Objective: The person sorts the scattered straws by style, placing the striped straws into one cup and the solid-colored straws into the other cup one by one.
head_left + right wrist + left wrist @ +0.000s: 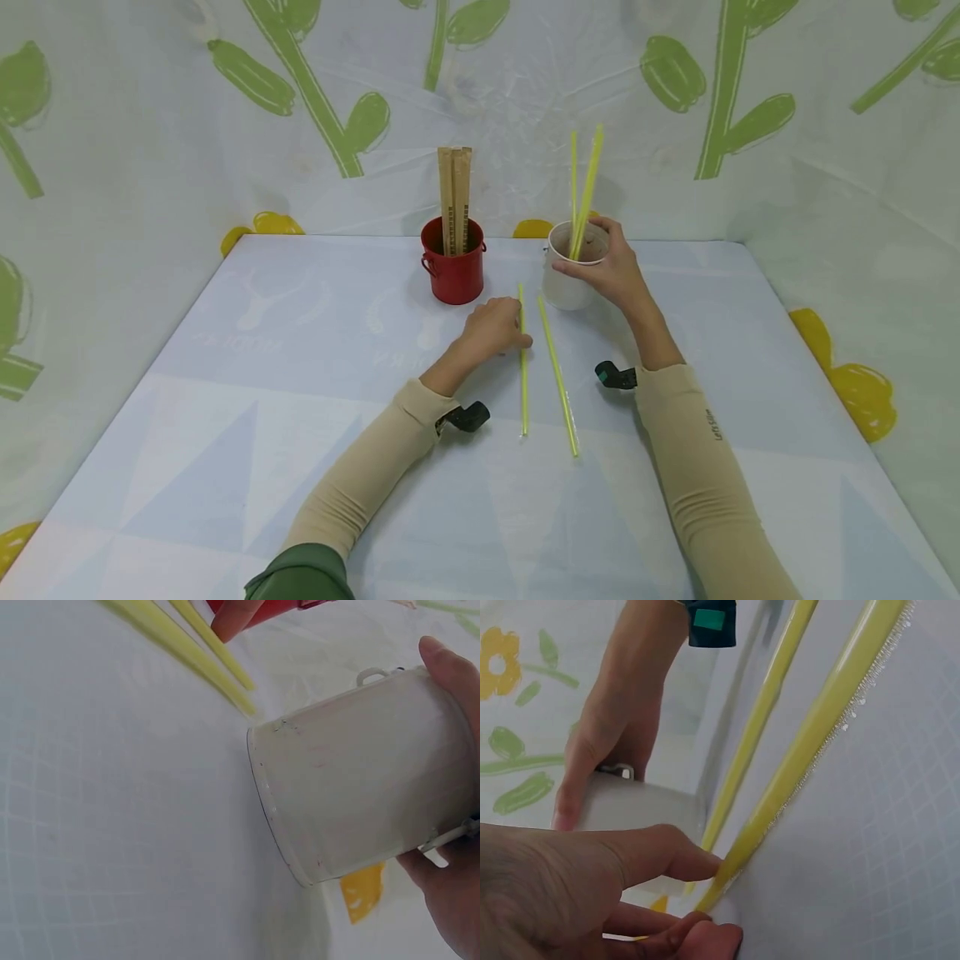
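A yellow plastic-wrapped straw (524,392) lies on the table, its upper part between the thumb and fingers of my left hand (492,327). In the left wrist view, the fingertips close on this straw (810,750) from both sides. A second wrapped straw (558,375) lies just to its right, slanting. My right hand (618,271) grips a small white metal bucket (567,292) around its rim, thumb at the front and fingers behind. The bucket stands upright with several yellow straws (587,192) leaning in it. Its side (360,780) fills much of the right wrist view.
Left of the white bucket stands a red bucket (457,279) holding several paper-wrapped sticks (454,196). Behind both, a pale curtain (525,125) with green leaf prints rises at the table's back edge. The table (247,350) has a blue and white patterned cover.
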